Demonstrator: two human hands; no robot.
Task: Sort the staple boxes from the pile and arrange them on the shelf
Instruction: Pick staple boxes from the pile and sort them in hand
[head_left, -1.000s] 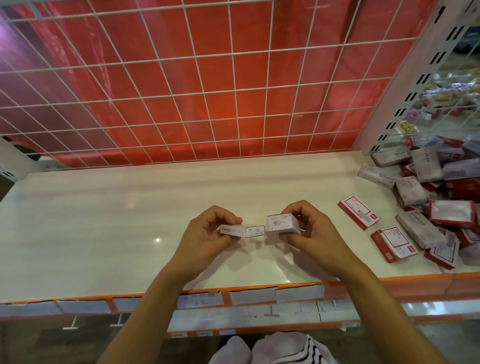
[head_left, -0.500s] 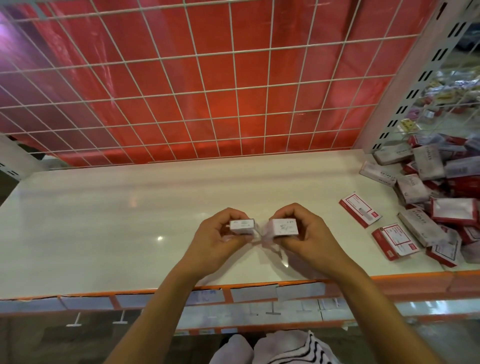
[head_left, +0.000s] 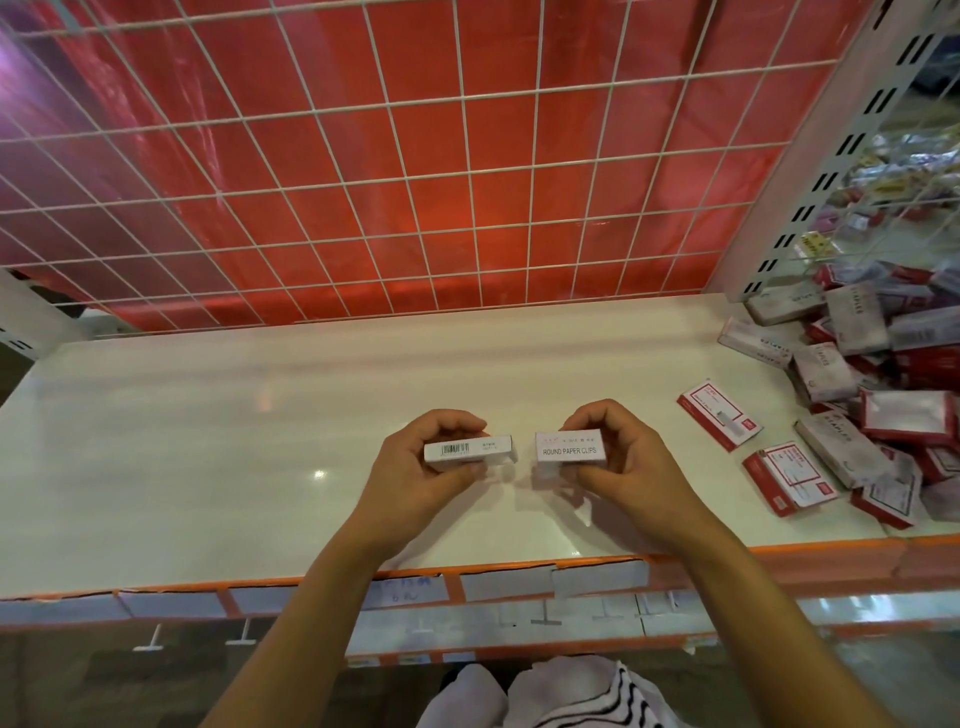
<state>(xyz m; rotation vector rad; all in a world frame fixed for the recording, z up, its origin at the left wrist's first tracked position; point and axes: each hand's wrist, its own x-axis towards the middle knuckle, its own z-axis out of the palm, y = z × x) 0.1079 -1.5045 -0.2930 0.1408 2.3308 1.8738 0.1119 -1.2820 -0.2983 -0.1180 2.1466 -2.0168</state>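
My left hand (head_left: 415, 467) pinches a small white box (head_left: 470, 449) with a barcode facing me. My right hand (head_left: 631, 465) pinches a second white box (head_left: 570, 446) printed ROUND PAPER CLIPS. Both boxes hover just above the white shelf (head_left: 208, 441), side by side with a small gap between them. A pile of red and white staple boxes (head_left: 862, 374) lies at the shelf's right end. Two flat red-edged boxes (head_left: 719, 413) (head_left: 789, 475) lie apart from the pile, nearer my right hand.
A white wire grid (head_left: 415, 156) over red sheeting backs the shelf. A perforated white upright (head_left: 810, 156) stands at the back right. The front edge carries an orange price strip (head_left: 493, 577) with label holders. The shelf's left and middle hold nothing else.
Both hands have turned their boxes so the long printed faces point at me. The boxes, touching end to end a second ago, now sit slightly apart.
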